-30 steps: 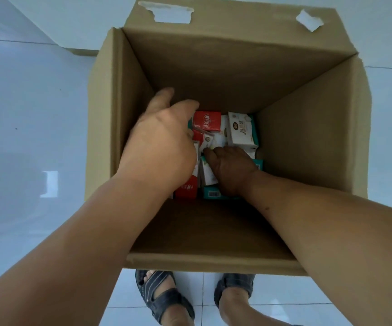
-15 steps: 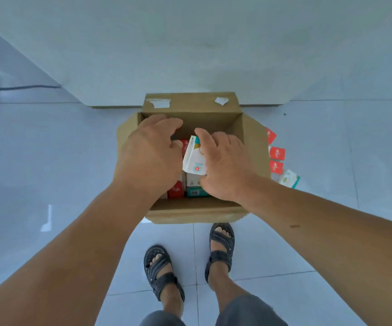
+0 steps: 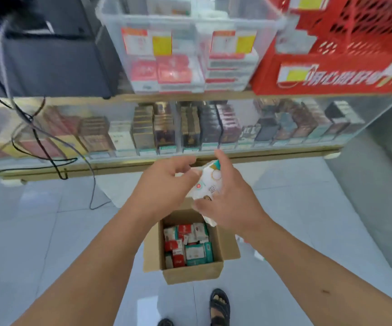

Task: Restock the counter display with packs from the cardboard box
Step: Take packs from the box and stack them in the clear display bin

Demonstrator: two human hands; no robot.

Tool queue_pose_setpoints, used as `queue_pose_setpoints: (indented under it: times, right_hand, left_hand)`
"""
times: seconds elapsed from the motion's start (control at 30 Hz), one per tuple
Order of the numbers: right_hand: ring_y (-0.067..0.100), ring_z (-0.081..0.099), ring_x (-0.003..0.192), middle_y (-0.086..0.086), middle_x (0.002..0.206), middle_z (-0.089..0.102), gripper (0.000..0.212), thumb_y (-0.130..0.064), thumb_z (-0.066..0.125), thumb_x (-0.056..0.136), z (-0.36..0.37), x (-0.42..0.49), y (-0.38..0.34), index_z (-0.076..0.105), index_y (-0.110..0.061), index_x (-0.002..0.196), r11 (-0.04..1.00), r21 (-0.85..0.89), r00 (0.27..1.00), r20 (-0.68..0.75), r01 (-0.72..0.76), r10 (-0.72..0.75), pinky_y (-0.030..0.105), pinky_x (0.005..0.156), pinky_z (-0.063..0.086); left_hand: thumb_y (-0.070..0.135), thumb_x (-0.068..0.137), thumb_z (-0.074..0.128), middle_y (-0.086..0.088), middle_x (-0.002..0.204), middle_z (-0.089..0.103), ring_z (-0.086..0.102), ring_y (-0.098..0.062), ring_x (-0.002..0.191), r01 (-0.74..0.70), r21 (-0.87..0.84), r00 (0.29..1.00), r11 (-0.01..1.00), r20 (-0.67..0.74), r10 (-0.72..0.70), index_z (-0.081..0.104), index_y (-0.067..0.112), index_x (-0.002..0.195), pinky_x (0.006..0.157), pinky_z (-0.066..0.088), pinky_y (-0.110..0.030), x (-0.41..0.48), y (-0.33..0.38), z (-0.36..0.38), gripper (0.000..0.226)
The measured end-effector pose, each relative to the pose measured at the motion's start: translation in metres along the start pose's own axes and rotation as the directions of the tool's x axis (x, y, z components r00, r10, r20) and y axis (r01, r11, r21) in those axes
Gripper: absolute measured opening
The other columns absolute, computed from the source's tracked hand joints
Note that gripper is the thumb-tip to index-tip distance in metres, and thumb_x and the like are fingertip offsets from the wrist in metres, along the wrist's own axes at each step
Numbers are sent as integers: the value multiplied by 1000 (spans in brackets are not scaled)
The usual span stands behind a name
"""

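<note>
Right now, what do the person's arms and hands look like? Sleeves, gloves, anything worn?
Left forearm and right forearm are bare to the frame edge, no sleeves in view. Left hand and right hand: no gloves, watch, band or ring visible. Small mark on the right forearm. Black strap sandals on the feet.

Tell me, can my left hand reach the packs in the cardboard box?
Probably yes: the cardboard box stands open on the floor below the left hand, nothing covering its packs. It must first drop from the white pack the right hand holds.
</note>
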State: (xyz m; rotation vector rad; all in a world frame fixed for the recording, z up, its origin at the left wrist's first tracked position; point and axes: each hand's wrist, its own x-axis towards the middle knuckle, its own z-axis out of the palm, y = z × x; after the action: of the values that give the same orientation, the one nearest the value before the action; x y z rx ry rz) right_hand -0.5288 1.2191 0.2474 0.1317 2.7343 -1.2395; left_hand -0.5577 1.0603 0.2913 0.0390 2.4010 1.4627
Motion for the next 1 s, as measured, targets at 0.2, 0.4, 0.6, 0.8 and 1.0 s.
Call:
queue_pose_setpoints:
  times: [0.2, 0.4, 0.6, 0.8, 1.0]
  right_hand:
    - [14, 58, 115, -13, 135, 49, 112, -61, 75, 57, -65, -19, -71, 6, -58, 145, 978, 193, 993, -100, 74, -55, 41, 93, 54]
    - [11, 53, 120, -22, 133, 43, 94, -56, 76, 66, -114, -16, -96, 19, -61, 141, 950, 240, 978, -107, 200, -179, 40, 88, 57]
    - [-1, 45, 124, -28, 136, 41, 89, -59, 70, 72, -151, 15, -116, 18, -59, 144, 918, 271, 956, -132, 288, -261, 35, 101, 48]
    - [1, 61, 111, -27, 122, 58, 72, -38, 76, 82, -170, 45, -141, 35, -57, 138, 833, 494, 968, -102, 250, -230, 36, 92, 55]
    - [18, 74, 87, 0, 107, 73, 24, -21, 69, 91, -167, 69, -168, 56, -33, 107, 594, 799, 980, -176, 90, 88, 42, 70, 61]
  left_hand:
    - [11, 90, 66, 5, 87, 75, 72, -21, 87, 38, -55, 992, 998, 119, -31, 73, 25, 95, 79, 60, -46, -14, 97, -47, 17]
    - [8, 89, 66, -4, 92, 76, 74, -19, 81, 59, -140, 998, 988, 36, -55, 70, 17, 99, 70, 60, -36, -3, 154, -73, 14]
    - [5, 93, 59, -11, 96, 75, 73, -20, 83, 13, -277, 999, 961, 38, -3, 72, 11, 103, 73, 59, -36, 14, 199, -77, 17]
    - [19, 97, 54, -10, 102, 75, 73, -22, 88, -20, -393, 997, 919, 56, 46, 70, 11, 110, 68, 58, -32, 26, 214, -91, 22]
    - [23, 96, 57, -8, 107, 73, 72, -28, 91, 29, -450, 981, 892, 184, 61, 61, 29, 121, 75, 59, -45, 45, 203, -115, 26]
